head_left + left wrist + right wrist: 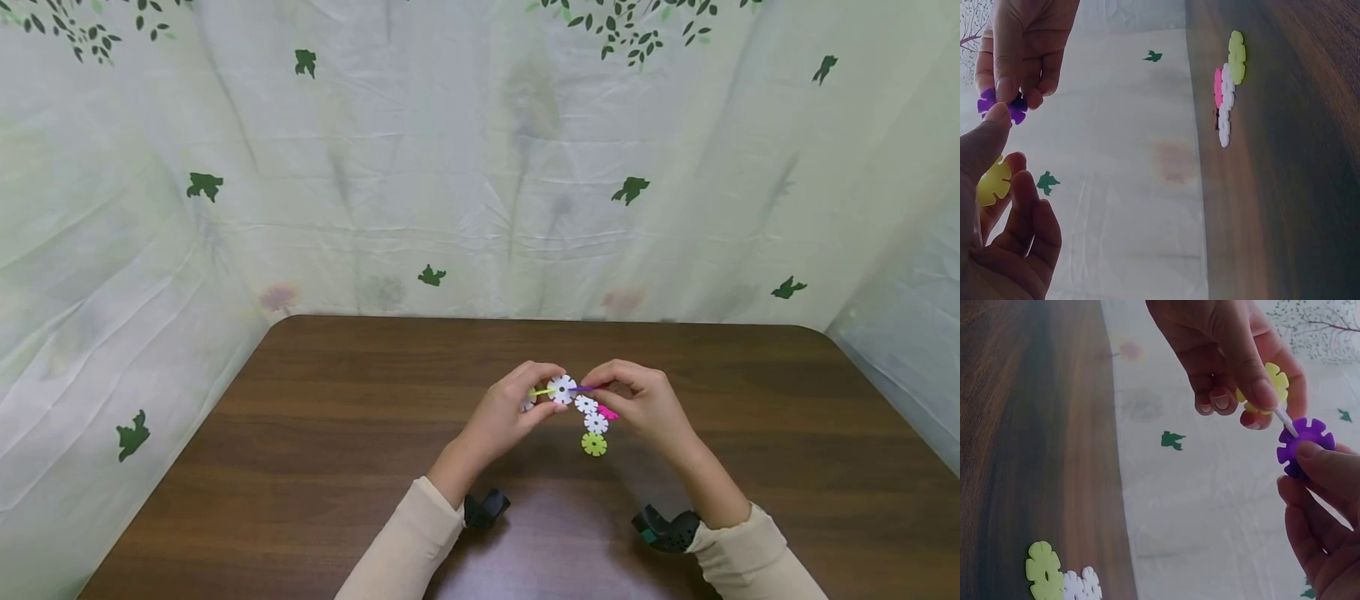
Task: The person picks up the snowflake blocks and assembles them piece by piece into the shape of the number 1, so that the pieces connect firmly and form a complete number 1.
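Just above the table my two hands meet around a small chain of notched plastic snowflake discs. My left hand (504, 407) pinches the yellow disc (1279, 382) and white disc (562, 389) end of the chain. A purple disc (1307, 449) is pinched between the thumb and fingers of my right hand (643, 402). In the right wrist view the white disc stands edge-on, its rim touching the purple one; whether they are slotted together I cannot tell. Another white disc (528, 402) is partly hidden by my left fingers.
On the brown table (337, 450) below my hands lie loose-looking discs: a lime green disc (594, 444), white discs (596, 422) and a pink disc (608, 412), close together or overlapping. A pale patterned curtain (465, 167) hangs behind the table's far edge.
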Action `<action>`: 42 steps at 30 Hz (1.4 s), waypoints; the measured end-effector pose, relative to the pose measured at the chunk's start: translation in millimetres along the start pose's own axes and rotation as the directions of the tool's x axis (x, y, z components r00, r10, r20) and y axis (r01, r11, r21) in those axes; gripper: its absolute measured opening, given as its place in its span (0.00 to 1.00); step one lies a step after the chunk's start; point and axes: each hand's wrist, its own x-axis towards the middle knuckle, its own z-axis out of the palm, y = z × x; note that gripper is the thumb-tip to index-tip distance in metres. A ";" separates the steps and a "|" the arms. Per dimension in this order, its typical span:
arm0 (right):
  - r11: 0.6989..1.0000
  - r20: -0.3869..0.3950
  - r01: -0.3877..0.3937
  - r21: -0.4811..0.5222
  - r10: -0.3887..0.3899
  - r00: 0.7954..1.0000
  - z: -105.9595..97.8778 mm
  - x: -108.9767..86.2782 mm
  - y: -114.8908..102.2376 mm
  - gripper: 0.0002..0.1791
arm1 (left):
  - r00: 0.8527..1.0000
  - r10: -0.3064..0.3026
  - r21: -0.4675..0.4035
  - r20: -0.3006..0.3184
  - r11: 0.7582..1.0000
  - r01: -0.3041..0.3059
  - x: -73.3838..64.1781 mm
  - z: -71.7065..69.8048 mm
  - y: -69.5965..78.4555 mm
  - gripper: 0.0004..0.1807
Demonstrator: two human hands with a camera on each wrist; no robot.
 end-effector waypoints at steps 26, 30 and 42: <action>0.947 0.081 -0.268 0.177 0.257 0.963 6.4 -1.9 -1.8 0.12 | 0.994 0.101 0.052 -0.035 0.994 -0.100 1.7 -1.5 -1.4 0.22; 0.920 0.113 -0.288 0.266 0.267 0.957 9.4 -2.1 -3.1 0.12 | 0.990 0.130 0.080 -0.053 0.989 -0.125 1.9 -0.2 -1.0 0.21; 0.904 0.137 -0.289 0.315 0.258 0.956 13.0 -3.0 -2.5 0.11 | 0.990 0.125 0.083 -0.064 0.989 -0.120 1.4 1.5 0.2 0.19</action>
